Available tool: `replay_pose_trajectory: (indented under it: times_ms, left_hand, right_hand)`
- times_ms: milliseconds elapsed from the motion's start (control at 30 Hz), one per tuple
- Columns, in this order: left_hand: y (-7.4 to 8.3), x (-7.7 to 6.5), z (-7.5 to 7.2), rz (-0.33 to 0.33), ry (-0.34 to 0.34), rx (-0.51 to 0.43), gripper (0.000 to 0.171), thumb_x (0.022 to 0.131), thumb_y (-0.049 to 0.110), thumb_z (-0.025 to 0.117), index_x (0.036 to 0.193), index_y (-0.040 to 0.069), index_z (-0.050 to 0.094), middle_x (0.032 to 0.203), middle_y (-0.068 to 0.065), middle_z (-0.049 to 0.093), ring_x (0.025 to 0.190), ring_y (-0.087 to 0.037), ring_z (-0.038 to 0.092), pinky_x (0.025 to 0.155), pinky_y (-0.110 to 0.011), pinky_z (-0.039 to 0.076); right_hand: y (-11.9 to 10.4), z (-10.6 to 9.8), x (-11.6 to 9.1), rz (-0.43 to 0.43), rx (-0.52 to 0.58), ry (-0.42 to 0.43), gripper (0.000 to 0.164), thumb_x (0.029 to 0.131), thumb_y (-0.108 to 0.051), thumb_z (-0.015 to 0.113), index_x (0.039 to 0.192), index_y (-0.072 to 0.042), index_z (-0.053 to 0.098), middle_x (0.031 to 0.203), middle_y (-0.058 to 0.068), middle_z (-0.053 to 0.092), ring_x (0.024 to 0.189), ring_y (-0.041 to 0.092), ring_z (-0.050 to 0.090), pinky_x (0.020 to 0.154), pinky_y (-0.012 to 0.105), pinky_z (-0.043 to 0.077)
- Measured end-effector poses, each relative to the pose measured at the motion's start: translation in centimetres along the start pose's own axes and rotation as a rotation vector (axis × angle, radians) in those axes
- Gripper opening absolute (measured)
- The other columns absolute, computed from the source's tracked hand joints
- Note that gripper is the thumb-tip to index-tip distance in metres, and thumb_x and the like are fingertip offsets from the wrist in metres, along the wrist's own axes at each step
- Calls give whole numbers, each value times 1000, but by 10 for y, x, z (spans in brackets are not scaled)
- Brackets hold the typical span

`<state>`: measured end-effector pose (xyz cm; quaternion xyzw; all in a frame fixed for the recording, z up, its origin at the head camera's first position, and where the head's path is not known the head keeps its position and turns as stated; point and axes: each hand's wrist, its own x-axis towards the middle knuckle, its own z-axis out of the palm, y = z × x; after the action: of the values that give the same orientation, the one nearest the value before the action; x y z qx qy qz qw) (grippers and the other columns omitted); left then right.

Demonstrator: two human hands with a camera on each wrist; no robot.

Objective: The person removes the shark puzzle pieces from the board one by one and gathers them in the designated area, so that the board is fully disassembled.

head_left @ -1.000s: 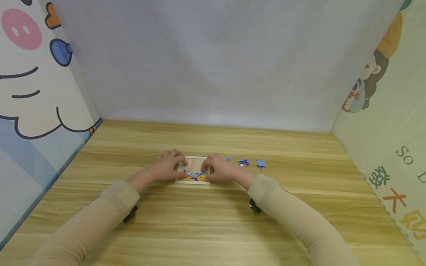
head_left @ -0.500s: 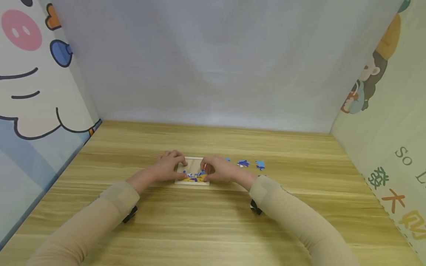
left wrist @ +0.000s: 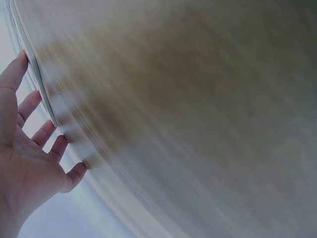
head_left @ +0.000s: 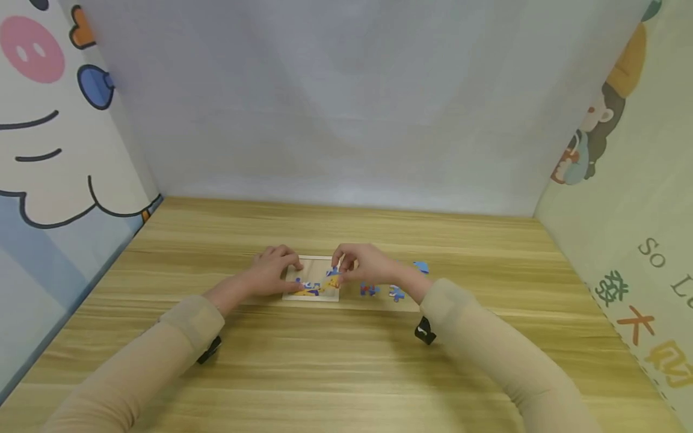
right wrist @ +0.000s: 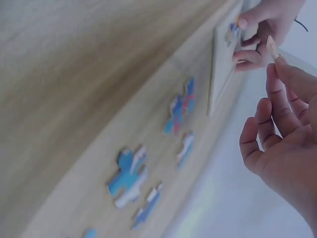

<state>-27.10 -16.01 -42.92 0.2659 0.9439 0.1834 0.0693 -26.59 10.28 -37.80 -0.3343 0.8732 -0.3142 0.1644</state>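
Note:
My right hand pinches a yellow and blue jigsaw puzzle piece between thumb and fingertips, tilted up above the right part of a shallow wooden puzzle tray. In the right wrist view the pinched piece shows its edge and pale side. My left hand rests on the tray's left side, fingers spread, thumb near the joined pieces along its lower edge. Seen from the left wrist, those fingers lie at the tray's edge and the tabletop. The tray's upper part shows bare wood.
Several loose puzzle pieces lie right of the tray, among them a red and blue one, a blue and white one and a light blue one partly behind the right wrist. A pale curtain hangs behind the wooden table.
My right hand has lifted the yellow and blue puzzle piece up from the tray's lower right corner and drawn slightly right. The left hand has stayed on the tray.

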Motion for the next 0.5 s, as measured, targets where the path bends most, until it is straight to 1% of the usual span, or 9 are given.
replay_pose_trajectory:
  times_ms: [267,500]
  left_hand:
    - [-1,-1,-1,10,-5,-4,42,84,47,67,115,19,61,134,-11,44,127,-39,33,100,-66,24]
    - [0,-1,-1,9,-10,-4,42,84,46,67,116,19,60,135,-12,43,127,-39,33,100,-66,25]
  right_hand:
    - [-9,-25,-24,-21,16,30,21,86,-15,69,105,-12,59,85,-1,67,78,13,59,67,27,47]
    - [-9,-46,-49,-8,-22,36,21,87,-17,68,105,-11,59,84,-4,67,78,13,59,67,29,47]
